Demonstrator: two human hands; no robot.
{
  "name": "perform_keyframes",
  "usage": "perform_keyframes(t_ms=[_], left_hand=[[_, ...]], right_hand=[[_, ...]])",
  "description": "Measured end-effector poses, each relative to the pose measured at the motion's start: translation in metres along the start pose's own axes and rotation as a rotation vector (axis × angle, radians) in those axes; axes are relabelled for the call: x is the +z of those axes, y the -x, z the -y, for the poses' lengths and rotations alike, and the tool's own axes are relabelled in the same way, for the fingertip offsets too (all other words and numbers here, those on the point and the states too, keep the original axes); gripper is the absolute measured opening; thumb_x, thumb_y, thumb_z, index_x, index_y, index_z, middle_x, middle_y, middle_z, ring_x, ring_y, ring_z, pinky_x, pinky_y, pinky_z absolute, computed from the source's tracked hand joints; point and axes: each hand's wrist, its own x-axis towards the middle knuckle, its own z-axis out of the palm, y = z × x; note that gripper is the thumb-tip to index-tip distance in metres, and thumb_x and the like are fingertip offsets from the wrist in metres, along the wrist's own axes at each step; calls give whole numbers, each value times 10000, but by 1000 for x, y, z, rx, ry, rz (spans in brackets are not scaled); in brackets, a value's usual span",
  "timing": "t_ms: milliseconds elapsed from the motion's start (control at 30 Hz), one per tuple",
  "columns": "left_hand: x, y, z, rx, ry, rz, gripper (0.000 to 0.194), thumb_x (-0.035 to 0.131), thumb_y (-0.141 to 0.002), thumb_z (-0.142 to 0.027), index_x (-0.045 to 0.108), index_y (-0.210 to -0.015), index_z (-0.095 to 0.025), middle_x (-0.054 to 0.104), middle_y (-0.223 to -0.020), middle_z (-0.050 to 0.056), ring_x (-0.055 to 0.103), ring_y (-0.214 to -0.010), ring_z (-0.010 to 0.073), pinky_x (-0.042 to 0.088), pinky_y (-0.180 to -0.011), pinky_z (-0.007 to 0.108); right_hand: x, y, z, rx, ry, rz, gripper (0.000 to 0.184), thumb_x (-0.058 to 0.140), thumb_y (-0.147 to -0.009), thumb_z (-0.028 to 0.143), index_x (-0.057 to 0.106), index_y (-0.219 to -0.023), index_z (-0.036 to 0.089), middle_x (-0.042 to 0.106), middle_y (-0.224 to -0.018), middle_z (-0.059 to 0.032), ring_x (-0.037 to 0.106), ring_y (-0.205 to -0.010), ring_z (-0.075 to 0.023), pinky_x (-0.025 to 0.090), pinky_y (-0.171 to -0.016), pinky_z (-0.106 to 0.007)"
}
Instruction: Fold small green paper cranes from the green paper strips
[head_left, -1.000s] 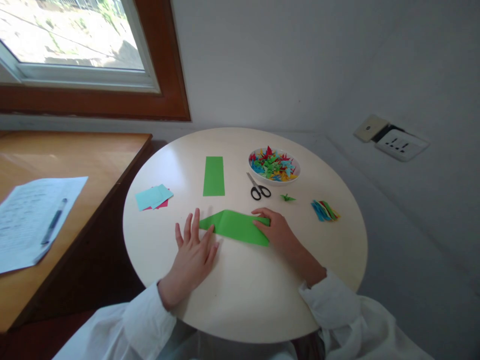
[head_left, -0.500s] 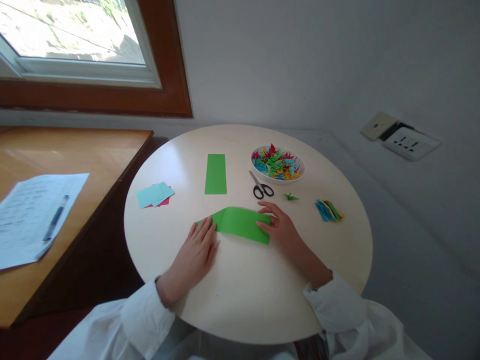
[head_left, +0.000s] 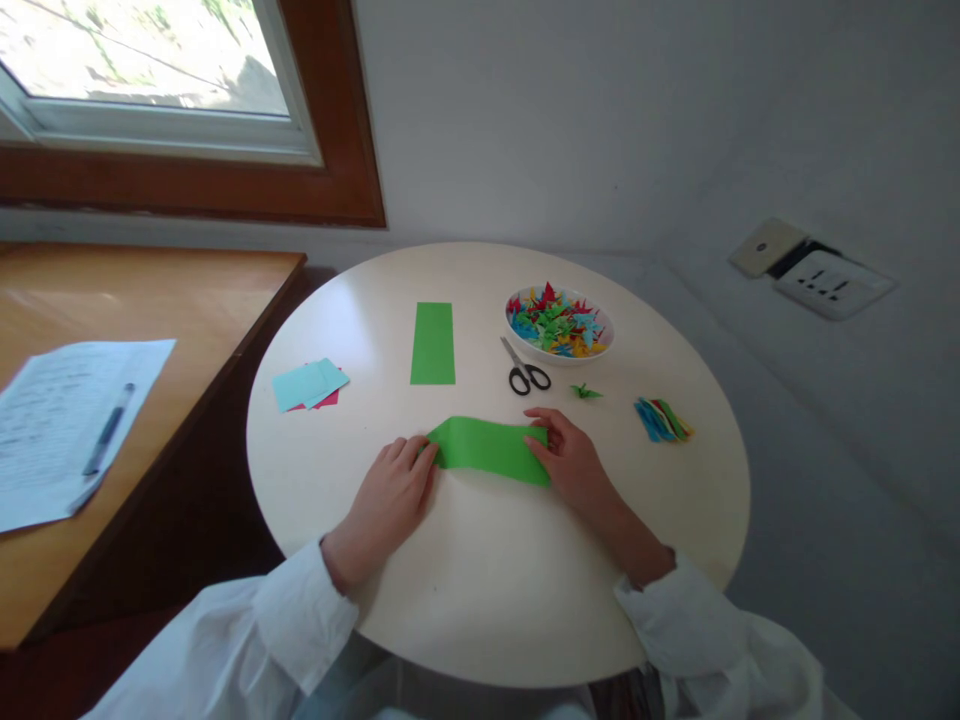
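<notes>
A strip of green paper (head_left: 487, 447) stretches between my hands above the near middle of the round white table (head_left: 480, 570), bowed up toward its left part. My left hand (head_left: 397, 490) grips its left end, fingers drawn together over the edge. At the other end, my right hand (head_left: 574, 460) pinches the strip between thumb and fingers. Beyond the strip lies a flat green paper rectangle (head_left: 433, 344). Scissors (head_left: 523, 370) with black handles rest near a small green folded paper crane (head_left: 586, 392).
A white bowl (head_left: 559, 355) full of colourful folded paper cranes stands at the back right. Several coloured folded papers (head_left: 663, 420) lie at the right. Light blue paper pieces (head_left: 309, 384) over red ones are at the left. A wooden desk (head_left: 217, 290) holds written sheets (head_left: 67, 430) and a pen (head_left: 109, 430).
My left hand's fingers have gone from lying flat on the strip's left end to closing on it. My right hand has tightened its pinch at the right end. The view has shifted slightly.
</notes>
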Motion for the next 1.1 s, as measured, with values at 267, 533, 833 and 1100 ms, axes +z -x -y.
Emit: perform_keyframes(t_ms=[267,533,833,1100], left_hand=[[4,-20,1,-29,-78,114,376,374,-834,-115,493,-1185,-49,549,-962,156,499,-839,245,451,-761,389],[6,-25,2,-19,-26,142,494,384,-760,-68,403,-1252,-90,516,-957,123,500,-856,226,445,-763,364],[4,-28,4,21,-4,149,504,375,-766,-83,371,-1268,-49,521,-949,138,501,-897,242,446,-756,369],[2,-28,4,36,-26,172,506,366,-767,-81,371,-1272,-45,530,-965,141,499,-903,242,444,-751,369]], right_hand=[[5,2,5,-216,332,6,201,449,-749,148,615,-859,172,674,-871,-72,612,-807,-188,457,-756,-319],[5,5,5,-227,441,38,197,430,-772,150,612,-843,168,673,-866,-86,613,-804,-199,467,-752,-325],[6,7,3,-193,456,56,261,392,-815,177,603,-967,163,674,-977,-96,610,-899,-220,461,-834,-364],[6,12,2,-245,471,87,253,383,-814,151,608,-923,190,676,-932,-77,592,-850,-225,462,-800,-384]])
